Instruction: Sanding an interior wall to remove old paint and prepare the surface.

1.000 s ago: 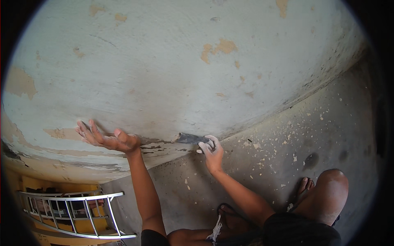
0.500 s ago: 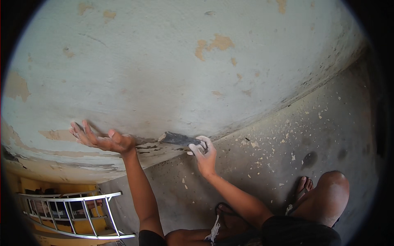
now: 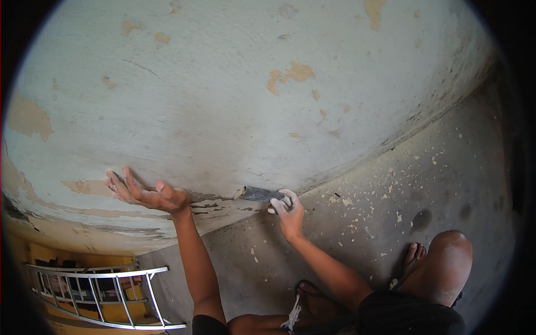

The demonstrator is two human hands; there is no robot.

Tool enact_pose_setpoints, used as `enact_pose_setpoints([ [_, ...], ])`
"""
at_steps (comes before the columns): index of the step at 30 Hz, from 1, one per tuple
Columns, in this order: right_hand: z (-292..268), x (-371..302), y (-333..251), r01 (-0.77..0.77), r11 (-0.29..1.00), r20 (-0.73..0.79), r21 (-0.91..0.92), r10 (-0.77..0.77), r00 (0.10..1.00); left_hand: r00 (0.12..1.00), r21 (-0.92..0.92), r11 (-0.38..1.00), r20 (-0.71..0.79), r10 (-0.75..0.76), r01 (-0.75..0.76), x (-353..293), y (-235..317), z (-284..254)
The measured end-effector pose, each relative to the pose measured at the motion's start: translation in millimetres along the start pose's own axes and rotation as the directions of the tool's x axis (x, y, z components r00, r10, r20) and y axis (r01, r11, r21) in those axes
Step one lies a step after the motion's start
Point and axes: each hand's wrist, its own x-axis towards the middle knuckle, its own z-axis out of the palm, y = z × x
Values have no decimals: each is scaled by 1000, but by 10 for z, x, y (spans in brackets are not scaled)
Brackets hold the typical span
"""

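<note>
A pale, scuffed wall (image 3: 223, 100) with tan patches of peeled paint fills the upper part of the view. My left hand (image 3: 151, 195) leans on its lower part, fingers spread and powdered white, holding nothing. To the right, my right hand (image 3: 289, 215) is closed on one end of a dark grey sanding block (image 3: 259, 194); the wrap looks like sandpaper and a beige core shows at its far end. The block lies along the wall's lower part, just right of some dark cracks (image 3: 209, 202). White dust coats the right fingers.
The grey floor (image 3: 357, 245) meets the wall in a slanting line and is littered with paint flakes (image 3: 346, 201). A metal ladder (image 3: 95, 296) lies in the lower left. My bent knee (image 3: 446, 268) and sandalled foot (image 3: 414, 257) are at the lower right.
My right hand and the sanding block have shifted right and slightly down. My left hand, still spread on the wall, appears a little farther right as the whole view moves slightly.
</note>
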Motion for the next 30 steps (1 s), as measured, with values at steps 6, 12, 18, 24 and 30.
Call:
enact_pose_setpoints([
  [6,293,-118,-216,-7,997,33,77,4,999,1000,24,1000,0,3,-3,32,-17,3],
  [12,55,-13,48,18,1000,-18,12,-18,1000,1000,-11,1000,3,24,-24,33,-45,-13],
  [18,70,60,-117,57,997,67,54,-60,996,1000,12,1000,-7,7,-7,30,2,41],
  [24,210,-96,-108,32,999,-5,19,-32,999,1000,-40,999,-15,0,0,88,-29,-12],
  [30,0,1,-79,-10,999,-7,52,11,1000,999,-9,999,-7,34,-34,-7,-46,24],
])
